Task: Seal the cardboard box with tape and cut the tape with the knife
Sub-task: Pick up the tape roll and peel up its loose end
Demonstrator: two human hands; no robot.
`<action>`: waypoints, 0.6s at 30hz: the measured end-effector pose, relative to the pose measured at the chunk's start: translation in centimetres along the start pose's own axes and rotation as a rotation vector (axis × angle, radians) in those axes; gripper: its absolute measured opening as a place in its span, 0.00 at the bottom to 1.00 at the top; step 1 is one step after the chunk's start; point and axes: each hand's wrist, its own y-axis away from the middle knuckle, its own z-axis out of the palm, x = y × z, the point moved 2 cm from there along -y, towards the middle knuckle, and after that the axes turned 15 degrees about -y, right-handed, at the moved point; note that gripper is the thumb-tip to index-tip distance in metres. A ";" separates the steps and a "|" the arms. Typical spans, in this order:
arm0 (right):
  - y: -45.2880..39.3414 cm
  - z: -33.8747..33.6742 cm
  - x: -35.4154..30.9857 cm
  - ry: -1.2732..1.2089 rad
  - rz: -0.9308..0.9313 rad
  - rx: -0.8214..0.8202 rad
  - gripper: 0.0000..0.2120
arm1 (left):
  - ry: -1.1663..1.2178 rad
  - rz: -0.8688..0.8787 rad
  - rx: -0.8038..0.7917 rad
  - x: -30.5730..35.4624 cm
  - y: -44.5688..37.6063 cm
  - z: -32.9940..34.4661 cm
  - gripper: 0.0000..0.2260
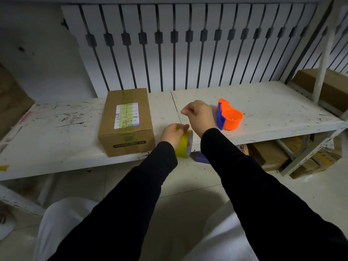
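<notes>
Now the left hand [174, 135] grips the yellow tape roll [185, 144] while the right hand [199, 114], just above it, pinches the pulled tape end [182, 111], cardboard box [127, 121] left of both

Left hand [174, 136] clasped, right hand [200, 114] pinched, raised.

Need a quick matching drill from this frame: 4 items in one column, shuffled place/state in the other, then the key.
Items:
1. cardboard box
2. tape roll
3. orange dispenser
4. right hand

Descriptions:
A. held in the left hand at the front edge of the white shelf
B. resting on the shelf to the right of both hands, nobody touching it
C. raised above the shelf, fingers pinched together
D. resting on the shelf left of the hands, label on top

Pairs: 1-D, 2-A, 3-B, 4-C
</notes>
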 end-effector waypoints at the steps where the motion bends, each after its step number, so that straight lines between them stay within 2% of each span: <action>1: -0.1 -0.1 0.0 -0.027 0.002 0.004 0.09 | -0.015 0.009 0.014 0.1 -0.1 0.0 0.18; 6: -0.2 -1.0 -0.1 -0.247 0.081 -0.064 0.09 | 0.013 0.069 0.033 -0.2 0.6 -0.1 0.19; 9: -0.4 -1.4 -0.4 -0.239 0.096 -0.120 0.09 | 0.085 0.085 0.027 -0.2 1.0 -0.3 0.16; 13: -0.5 -1.4 -0.7 -0.227 0.113 -0.172 0.09 | 0.097 0.102 0.043 0.4 0.9 -1.0 0.17; 18: -0.4 -1.5 -0.9 -0.271 0.117 -0.156 0.09 | 0.080 0.075 0.088 0.0 -0.2 -1.4 0.19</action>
